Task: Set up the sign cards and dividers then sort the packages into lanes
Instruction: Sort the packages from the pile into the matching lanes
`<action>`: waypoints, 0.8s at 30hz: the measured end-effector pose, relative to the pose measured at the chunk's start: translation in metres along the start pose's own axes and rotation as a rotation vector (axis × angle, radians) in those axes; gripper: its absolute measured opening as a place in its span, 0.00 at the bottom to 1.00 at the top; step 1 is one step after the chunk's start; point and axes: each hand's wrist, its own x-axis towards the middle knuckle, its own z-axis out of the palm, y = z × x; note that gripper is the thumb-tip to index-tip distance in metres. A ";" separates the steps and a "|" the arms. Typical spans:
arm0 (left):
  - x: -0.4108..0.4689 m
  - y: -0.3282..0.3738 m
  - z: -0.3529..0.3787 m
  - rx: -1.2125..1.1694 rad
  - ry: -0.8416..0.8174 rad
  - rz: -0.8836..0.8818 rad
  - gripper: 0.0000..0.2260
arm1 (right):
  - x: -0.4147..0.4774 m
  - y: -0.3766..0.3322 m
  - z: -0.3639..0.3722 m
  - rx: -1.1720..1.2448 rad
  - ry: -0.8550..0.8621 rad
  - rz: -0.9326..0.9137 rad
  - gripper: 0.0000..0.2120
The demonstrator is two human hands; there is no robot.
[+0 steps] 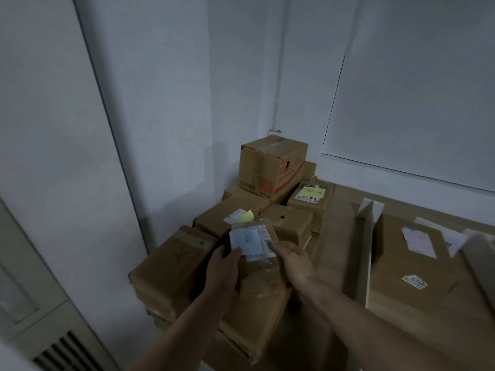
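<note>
Package [263,238] is held up between both hands, over the box pile [171,266].
Left hand [223,266] grips its left edge, thumb on the blue note [246,238].
Right hand [292,259] clasps the right edge.
Divider [364,253] stands right of the grip; tall box [273,167] lies beyond it.

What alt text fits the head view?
The left hand and right hand hold a small tape-wrapped cardboard package with a pale blue handwritten note over piled brown cardboard boxes in a white corner. A long cardboard divider stands to their right.
</note>
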 end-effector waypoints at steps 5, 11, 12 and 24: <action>0.001 -0.001 0.003 -0.018 -0.014 -0.034 0.15 | -0.002 0.002 0.002 0.030 -0.032 -0.015 0.16; -0.005 -0.001 0.004 -0.058 -0.023 -0.022 0.21 | -0.009 -0.001 -0.007 0.051 -0.034 -0.069 0.22; -0.006 -0.001 0.005 -0.063 -0.024 -0.018 0.22 | -0.011 -0.002 -0.009 0.062 -0.028 -0.079 0.21; -0.038 0.018 0.037 -0.081 -0.253 0.126 0.40 | -0.055 -0.002 -0.062 0.309 0.158 -0.159 0.17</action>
